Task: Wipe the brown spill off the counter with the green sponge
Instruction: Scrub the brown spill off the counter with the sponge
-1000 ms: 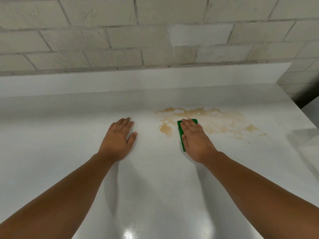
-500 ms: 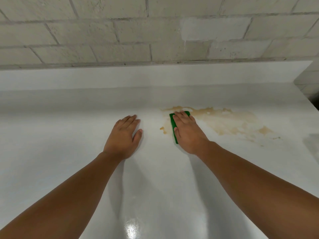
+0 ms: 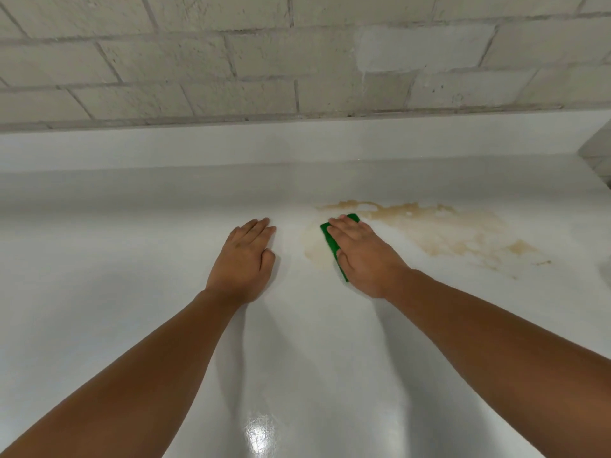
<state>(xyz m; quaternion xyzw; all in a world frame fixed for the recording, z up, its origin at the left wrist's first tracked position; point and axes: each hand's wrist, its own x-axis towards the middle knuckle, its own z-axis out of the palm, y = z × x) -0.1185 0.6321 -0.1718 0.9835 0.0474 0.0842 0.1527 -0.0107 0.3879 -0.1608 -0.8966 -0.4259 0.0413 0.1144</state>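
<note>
Most of the green sponge [image 3: 331, 242] lies under right fingers [image 3: 345, 225] (edge showing).

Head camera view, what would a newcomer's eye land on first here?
The pale brown smeared spill stands out on the glossy white counter, right of centre near the back. At its left edge the right hand presses a flat green sponge down; the left hand lies flat on the counter beside it.

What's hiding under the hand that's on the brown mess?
A green sponge lies under the right hand, on the white counter. Only its left edge and far corner show; the hand covers the rest. Whether brown spill lies beneath cannot be seen.
</note>
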